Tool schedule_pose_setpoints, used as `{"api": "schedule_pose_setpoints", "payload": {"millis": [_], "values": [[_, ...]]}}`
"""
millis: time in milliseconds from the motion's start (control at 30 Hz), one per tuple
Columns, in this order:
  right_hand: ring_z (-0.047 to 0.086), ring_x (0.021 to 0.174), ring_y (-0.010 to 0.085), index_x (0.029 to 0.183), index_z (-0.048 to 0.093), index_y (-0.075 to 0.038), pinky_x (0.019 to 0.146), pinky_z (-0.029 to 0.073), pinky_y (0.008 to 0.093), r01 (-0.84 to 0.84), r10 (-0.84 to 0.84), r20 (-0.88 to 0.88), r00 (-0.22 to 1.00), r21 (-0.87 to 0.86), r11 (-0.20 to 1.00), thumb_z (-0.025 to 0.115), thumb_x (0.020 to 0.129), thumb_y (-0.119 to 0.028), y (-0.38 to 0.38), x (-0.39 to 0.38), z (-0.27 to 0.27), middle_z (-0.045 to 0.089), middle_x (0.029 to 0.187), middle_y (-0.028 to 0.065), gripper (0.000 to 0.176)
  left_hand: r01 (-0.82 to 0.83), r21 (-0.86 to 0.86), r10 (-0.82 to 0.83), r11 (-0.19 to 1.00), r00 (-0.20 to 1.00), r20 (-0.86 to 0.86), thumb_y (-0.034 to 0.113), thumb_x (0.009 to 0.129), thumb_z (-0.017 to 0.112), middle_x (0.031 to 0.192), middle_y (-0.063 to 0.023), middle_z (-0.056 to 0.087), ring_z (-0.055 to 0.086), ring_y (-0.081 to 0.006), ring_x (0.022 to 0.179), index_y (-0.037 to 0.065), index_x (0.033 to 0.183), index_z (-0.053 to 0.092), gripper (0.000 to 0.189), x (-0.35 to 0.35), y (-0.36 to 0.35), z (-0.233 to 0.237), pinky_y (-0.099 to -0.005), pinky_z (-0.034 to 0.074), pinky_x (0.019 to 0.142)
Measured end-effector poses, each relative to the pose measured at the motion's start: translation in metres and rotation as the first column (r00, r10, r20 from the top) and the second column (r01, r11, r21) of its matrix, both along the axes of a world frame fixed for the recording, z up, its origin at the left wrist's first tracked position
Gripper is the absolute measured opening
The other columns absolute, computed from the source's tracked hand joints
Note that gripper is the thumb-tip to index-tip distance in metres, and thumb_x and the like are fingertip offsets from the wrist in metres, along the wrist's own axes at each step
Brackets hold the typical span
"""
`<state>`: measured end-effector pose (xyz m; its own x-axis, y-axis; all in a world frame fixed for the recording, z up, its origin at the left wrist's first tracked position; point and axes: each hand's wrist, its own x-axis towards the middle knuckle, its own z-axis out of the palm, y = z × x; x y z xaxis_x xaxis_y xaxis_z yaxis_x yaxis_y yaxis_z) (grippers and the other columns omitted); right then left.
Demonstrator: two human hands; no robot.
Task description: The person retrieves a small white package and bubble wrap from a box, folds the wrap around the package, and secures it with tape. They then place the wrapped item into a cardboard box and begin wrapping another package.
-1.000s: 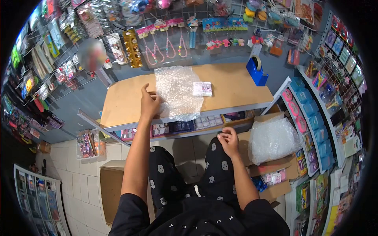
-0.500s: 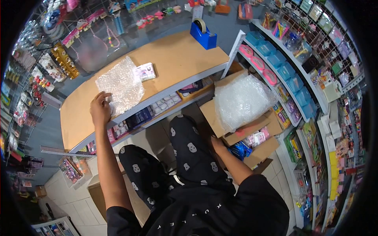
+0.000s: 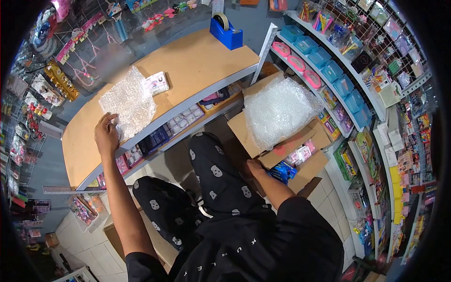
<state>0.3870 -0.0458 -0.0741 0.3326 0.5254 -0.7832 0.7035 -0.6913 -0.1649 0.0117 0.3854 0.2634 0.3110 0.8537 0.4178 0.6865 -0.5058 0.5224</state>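
Note:
My left hand is at the near left corner of a crinkled bubble wrap sheet on the wooden counter, its fingers curled against the wrap's edge. A small white pack with pink and dark print lies at the sheet's right side, touching it. Low on the right, my right hand is at the near left side of an open cardboard box; its fingertips are hidden. In the box are a blue shiny packet and pink-and-white packs. A large bundle of bubble wrap rests on top.
A blue tape dispenser stands at the counter's far right end. Below the counter, a shelf holds boxed goods. Shelves with blue containers curve along the right. My knees are between the counter and the box.
The view has shifted slightly, so the counter and box sit further left in it. Both hands stay at the same places on the bubble wrap sheet and beside the box.

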Motion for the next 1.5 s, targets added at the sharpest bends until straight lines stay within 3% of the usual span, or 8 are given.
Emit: {"api": "schedule_pose_setpoints", "payload": {"millis": [100,267,733,867,933,1000,1067,1500], "values": [[0.027,0.16,0.0195,0.16,0.042,-0.012,0.132,0.019,0.0356,-0.105,0.111,0.041,0.993,-0.123,0.987,0.023,0.11,-0.036,-0.004,-0.01,0.031,0.033,0.173,0.0058,0.058,0.005,-0.005,-0.005,1.0,1.0,0.0,0.0,0.093,0.062,0.137,-0.0157,0.071,0.068,-0.0348,0.126,0.013,0.112,0.081,0.03,-0.003,0.002,-0.002,-0.0418,0.052,0.107],[0.061,0.13,0.0379,0.125,0.067,-0.006,0.111,0.047,0.0501,-0.035,-0.019,0.126,0.992,0.41,0.912,0.046,0.1,-0.016,-0.043,-0.004,-0.052,0.068,0.133,0.0206,0.035,0.031,-0.032,-0.029,0.999,0.999,0.046,-0.002,0.093,0.059,0.138,-0.0173,0.07,0.069,-0.0349,0.126,0.011,0.113,0.081,0.032,-0.003,0.008,-0.007,-0.041,0.052,0.106],[0.069,0.12,0.037,0.12,0.072,-0.002,0.102,0.055,0.0449,-0.101,0.11,-0.009,0.994,0.336,0.936,0.058,0.098,-0.022,-0.025,0.003,-0.042,0.072,0.128,0.0206,0.032,0.048,-0.032,-0.046,0.998,0.998,0.045,-0.004,0.093,0.052,0.14,-0.0197,0.069,0.067,-0.0348,0.128,0.008,0.114,0.08,0.037,-0.005,0.009,-0.009,-0.04,0.051,0.108],[0.073,0.109,0.0324,0.116,0.069,0.0,0.095,0.058,0.0418,0.093,-0.108,-0.038,0.993,0.819,0.566,0.068,0.093,-0.024,-0.04,-0.001,-0.102,0.073,0.119,0.0184,0.033,0.053,-0.021,-0.051,0.998,0.997,0.054,-0.005,0.093,0.052,0.141,-0.0196,0.068,0.067,-0.0346,0.128,0.008,0.115,0.08,0.038,-0.006,0.011,-0.011,-0.0394,0.051,0.107],[0.073,0.106,0.0306,0.113,0.069,-0.001,0.093,0.059,0.0422,0.406,-0.289,-0.322,0.902,0.862,0.305,0.071,0.093,-0.026,-0.039,-0.029,-0.006,0.074,0.112,0.0173,0.032,0.053,-0.033,-0.051,0.998,0.997,0.061,-0.005,0.093,0.052,0.141,-0.0192,0.068,0.067,-0.0346,0.128,0.008,0.116,0.079,0.038,-0.008,0.016,-0.015,-0.0396,0.05,0.108],[0.072,0.104,0.0299,0.116,0.066,-0.005,0.091,0.059,0.0445,0.903,-0.399,-0.813,0.424,0.414,0.116,0.072,0.096,-0.029,-0.036,-0.026,0.017,0.072,0.109,0.0146,0.031,0.045,-0.041,-0.042,0.998,0.997,0.063,-0.005,0.093,0.052,0.141,-0.0189,0.068,0.067,-0.0346,0.128,0.008,0.116,0.079,0.038,-0.008,0.014,-0.015,-0.0398,0.05,0.108],[0.072,0.1,0.029,0.122,0.062,-0.009,0.089,0.059,0.047,0.991,-0.242,-0.964,-0.108,-0.087,-0.097,0.073,0.099,-0.039,-0.031,-0.034,0.061,0.07,0.106,0.0117,0.039,0.033,-0.043,-0.03,0.999,0.998,0.058,-0.006,0.092,0.053,0.141,-0.0186,0.068,0.067,-0.0348,0.128,0.008,0.116,0.079,0.038,-0.005,0.01,-0.01,-0.04,0.05,0.108],[0.063,0.085,0.0209,0.116,0.065,-0.014,0.077,0.053,0.0358,0.921,-0.17,-0.956,-0.238,-0.166,-0.353,0.072,0.102,-0.04,0.006,-0.039,0.093,0.068,0.105,0.0041,0.03,0.042,-0.038,-0.04,0.998,0.998,0.044,-0.006,0.091,0.055,0.14,-0.0167,0.069,0.067,-0.034,0.129,0.01,0.116,0.079,0.039,-0.007,0.013,-0.01,-0.0404,0.05,0.109]]}}
